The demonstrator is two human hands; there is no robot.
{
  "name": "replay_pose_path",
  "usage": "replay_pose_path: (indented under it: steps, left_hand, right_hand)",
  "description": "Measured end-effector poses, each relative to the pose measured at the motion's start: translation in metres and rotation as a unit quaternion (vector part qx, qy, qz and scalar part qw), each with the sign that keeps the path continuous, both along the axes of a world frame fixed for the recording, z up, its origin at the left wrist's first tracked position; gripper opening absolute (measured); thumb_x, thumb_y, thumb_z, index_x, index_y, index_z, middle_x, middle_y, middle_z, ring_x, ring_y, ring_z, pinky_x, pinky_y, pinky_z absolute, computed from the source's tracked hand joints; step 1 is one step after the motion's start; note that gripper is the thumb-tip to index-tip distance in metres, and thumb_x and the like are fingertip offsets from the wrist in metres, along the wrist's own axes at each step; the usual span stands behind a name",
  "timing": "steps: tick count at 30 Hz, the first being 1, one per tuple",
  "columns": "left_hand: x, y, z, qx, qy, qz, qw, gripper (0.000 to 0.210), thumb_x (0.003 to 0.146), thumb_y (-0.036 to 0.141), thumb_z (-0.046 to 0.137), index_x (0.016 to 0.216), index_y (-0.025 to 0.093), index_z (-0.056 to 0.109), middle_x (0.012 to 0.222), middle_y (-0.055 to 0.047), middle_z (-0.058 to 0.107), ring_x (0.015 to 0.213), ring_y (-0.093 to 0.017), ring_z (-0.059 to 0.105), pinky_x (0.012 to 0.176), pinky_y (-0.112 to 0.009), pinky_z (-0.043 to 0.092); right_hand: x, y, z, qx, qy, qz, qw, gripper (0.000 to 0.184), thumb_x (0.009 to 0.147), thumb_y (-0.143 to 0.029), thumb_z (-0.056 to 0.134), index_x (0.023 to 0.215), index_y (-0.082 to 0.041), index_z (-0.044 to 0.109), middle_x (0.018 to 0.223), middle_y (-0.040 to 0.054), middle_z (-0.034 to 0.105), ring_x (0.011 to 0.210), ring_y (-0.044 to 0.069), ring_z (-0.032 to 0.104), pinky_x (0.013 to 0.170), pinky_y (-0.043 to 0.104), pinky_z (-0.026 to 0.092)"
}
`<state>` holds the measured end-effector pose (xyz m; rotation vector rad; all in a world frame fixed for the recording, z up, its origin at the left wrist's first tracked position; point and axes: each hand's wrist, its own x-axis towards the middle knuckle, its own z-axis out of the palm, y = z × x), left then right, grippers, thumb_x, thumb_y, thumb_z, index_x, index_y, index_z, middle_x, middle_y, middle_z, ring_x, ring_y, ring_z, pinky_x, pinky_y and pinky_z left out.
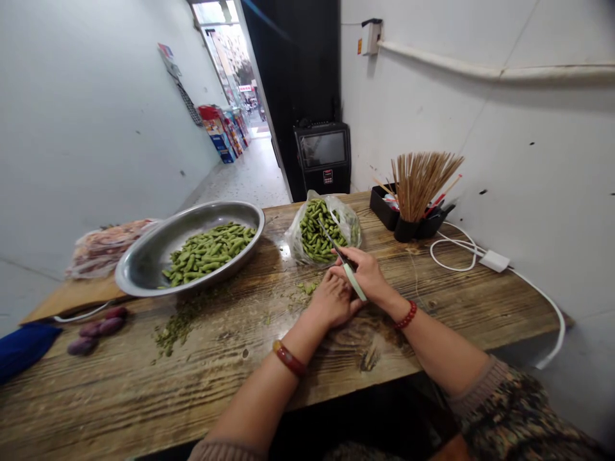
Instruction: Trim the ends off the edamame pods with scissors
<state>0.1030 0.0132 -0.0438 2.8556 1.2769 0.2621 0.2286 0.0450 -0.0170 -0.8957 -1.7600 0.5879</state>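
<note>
A pair of scissors (354, 283) with pale green handles is in my right hand (368, 275). Its narrow blades point away from me, over the front of a clear plastic bag (354, 225) full of green soybean pods (314, 234). My left hand (332, 299) is palm down just above the table, against the right hand. Its fingers are curled in, and whatever they hold is hidden. Small green trimmings (307, 288) lie beside the left hand. To the left, a large steel basin (139, 259) contains more green pods (211, 250).
The wooden table (206, 397) bears a heap of green scraps (175, 330), several purplish-red bulbs (98, 328) and a bag of pale pink food (108, 243) at left. At right stand bamboo skewers (420, 186) in a black holder (406, 229) and a white cable (538, 294).
</note>
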Motion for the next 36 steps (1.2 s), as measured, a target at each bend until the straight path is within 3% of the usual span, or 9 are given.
replay_pose_path:
  steps: [6, 12, 15, 20, 23, 27, 31, 33, 36]
  left_hand:
    - [-0.078, 0.002, 0.002, -0.025, 0.04, 0.095, 0.994, 0.073, 0.089, 0.058, 0.035, 0.146, 0.011, 0.03, 0.152, -0.016, 0.031, 0.141, -0.029, 0.025, 0.113, -0.049, 0.019]
    - [-0.165, -0.018, 0.028, -0.045, 0.128, 0.344, 0.929, 0.062, 0.091, 0.046, 0.038, 0.14, 0.008, 0.041, 0.148, -0.022, 0.034, 0.138, -0.035, 0.028, 0.109, -0.058, 0.021]
    - [-0.135, -0.062, 0.04, 0.008, 0.083, 0.261, 0.962, 0.061, 0.091, 0.044, 0.039, 0.141, 0.009, 0.04, 0.15, -0.019, 0.031, 0.14, -0.033, 0.025, 0.112, -0.056, 0.019]
    - [-0.061, -0.133, 0.037, -0.102, 0.013, -0.023, 0.994, 0.081, 0.085, 0.061, 0.042, 0.151, 0.025, 0.013, 0.156, -0.004, 0.022, 0.142, -0.026, 0.02, 0.118, -0.042, 0.019]
    - [-0.08, -0.142, 0.031, -0.11, 0.018, -0.012, 0.994, 0.08, 0.087, 0.06, 0.038, 0.152, 0.023, 0.008, 0.156, -0.006, 0.02, 0.142, -0.027, 0.021, 0.117, -0.045, 0.02]
    - [-0.167, -0.123, 0.024, -0.087, 0.069, 0.037, 0.993, 0.074, 0.09, 0.056, 0.038, 0.151, 0.024, 0.011, 0.155, -0.007, 0.021, 0.143, -0.025, 0.02, 0.115, -0.046, 0.018]
    - [-0.236, -0.091, 0.018, -0.047, 0.095, 0.189, 0.976, 0.065, 0.093, 0.051, 0.032, 0.148, 0.018, 0.025, 0.152, -0.013, 0.029, 0.14, -0.028, 0.027, 0.112, -0.049, 0.024]
    - [-0.232, -0.078, 0.017, -0.013, 0.082, 0.271, 0.959, 0.065, 0.093, 0.051, 0.029, 0.146, 0.012, 0.031, 0.149, -0.019, 0.033, 0.137, -0.032, 0.032, 0.108, -0.053, 0.028]
    - [-0.172, -0.071, 0.019, -0.009, 0.051, 0.154, 0.987, 0.067, 0.091, 0.054, 0.036, 0.147, 0.018, 0.029, 0.153, -0.014, 0.027, 0.141, -0.028, 0.024, 0.113, -0.049, 0.021]
  right_hand:
    - [0.001, -0.003, 0.005, 0.01, -0.003, -0.006, 1.0, 0.032, 0.079, -0.036, 0.07, 0.105, -0.017, 0.067, 0.083, 0.0032, 0.064, 0.075, 0.016, 0.061, 0.073, 0.028, 0.049]
    - [-0.001, -0.01, 0.006, 0.021, -0.003, 0.017, 1.0, 0.037, 0.079, -0.035, 0.07, 0.11, -0.016, 0.064, 0.084, 0.0041, 0.065, 0.076, 0.017, 0.062, 0.073, 0.029, 0.049]
    - [-0.003, -0.014, 0.005, 0.024, -0.012, 0.026, 0.999, 0.039, 0.079, -0.035, 0.07, 0.113, -0.018, 0.063, 0.085, 0.0039, 0.065, 0.077, 0.017, 0.062, 0.074, 0.029, 0.05]
    - [-0.004, -0.017, 0.003, 0.018, -0.035, 0.035, 0.999, 0.039, 0.08, -0.036, 0.069, 0.113, -0.018, 0.063, 0.085, 0.0039, 0.065, 0.077, 0.017, 0.062, 0.074, 0.03, 0.05]
    - [-0.003, -0.017, 0.002, 0.013, -0.037, 0.031, 0.999, 0.038, 0.08, -0.038, 0.068, 0.112, -0.019, 0.064, 0.084, 0.0038, 0.065, 0.076, 0.018, 0.062, 0.073, 0.03, 0.051]
    - [-0.003, -0.017, 0.002, 0.016, -0.037, 0.032, 0.999, 0.038, 0.08, -0.04, 0.068, 0.112, -0.018, 0.064, 0.083, 0.004, 0.065, 0.075, 0.018, 0.062, 0.073, 0.03, 0.051]
    - [-0.004, -0.017, 0.004, 0.023, -0.03, 0.026, 0.999, 0.038, 0.08, -0.039, 0.068, 0.111, -0.017, 0.064, 0.083, 0.0038, 0.065, 0.076, 0.018, 0.062, 0.074, 0.03, 0.051]
    - [-0.003, -0.016, 0.007, 0.024, -0.018, 0.016, 0.999, 0.038, 0.08, -0.039, 0.068, 0.111, -0.018, 0.064, 0.083, 0.0038, 0.065, 0.077, 0.018, 0.062, 0.074, 0.03, 0.051]
    - [-0.002, -0.012, 0.009, 0.012, 0.016, -0.021, 1.0, 0.037, 0.08, -0.039, 0.067, 0.109, -0.017, 0.065, 0.082, 0.0037, 0.065, 0.074, 0.017, 0.062, 0.073, 0.03, 0.051]
